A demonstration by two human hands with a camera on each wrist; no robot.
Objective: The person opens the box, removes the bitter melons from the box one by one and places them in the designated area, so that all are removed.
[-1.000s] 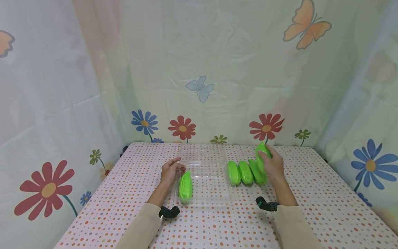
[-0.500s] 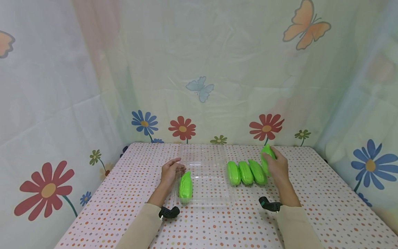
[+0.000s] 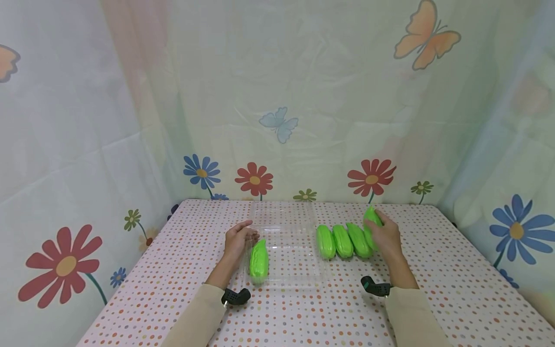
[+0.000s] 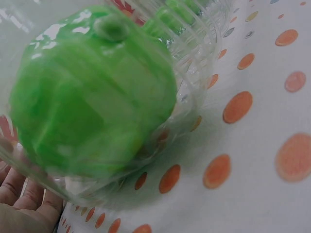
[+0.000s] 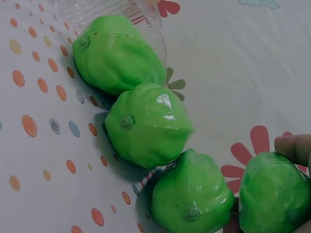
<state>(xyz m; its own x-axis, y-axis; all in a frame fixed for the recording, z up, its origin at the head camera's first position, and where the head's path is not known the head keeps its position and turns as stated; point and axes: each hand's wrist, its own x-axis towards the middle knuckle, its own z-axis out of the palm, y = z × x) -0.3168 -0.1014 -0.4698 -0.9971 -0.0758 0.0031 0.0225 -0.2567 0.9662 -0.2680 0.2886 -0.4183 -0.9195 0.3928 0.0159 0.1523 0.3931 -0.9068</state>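
The right hand [image 3: 383, 235] was wrapped around a green gourd [image 3: 371, 218] at the far right end of a row. Its fingers curled over the top of the gourd, and a fingertip [image 5: 293, 147] showed at the edge of the right wrist view, touching it. The gourd [image 5: 274, 196] was bright green, shiny and bumpy, with a small round nub at one end. It looked like plastic. It sat on the table [image 3: 433, 270], touching the next gourd [image 3: 359, 239] in the row.

Three more gourds lay side by side to the left of it: that next one, a middle one [image 3: 342, 241] and a left one [image 3: 325, 241]. They all looked the same, fat and green with ridges.

The left hand [image 3: 237, 239] rested at the left edge of a clear tray [image 3: 295, 260], with its fingers loose and a little bent against the tray's side. I could not tell if it was pinching the tray. One gourd [image 3: 258, 260] lay inside the tray at its left side, just beside that hand. Close up, this gourd [image 4: 92, 92] showed through the wavy clear wall [image 4: 194, 58], and the fingers [image 4: 22, 194] sat below it.

The table had a white cloth with orange, red and grey dots. Curtains [image 3: 277, 96] with flowers and butterflies hung all around. A small black camera [image 3: 236, 296] was strapped by each wrist. I saw no words or labels on anything.
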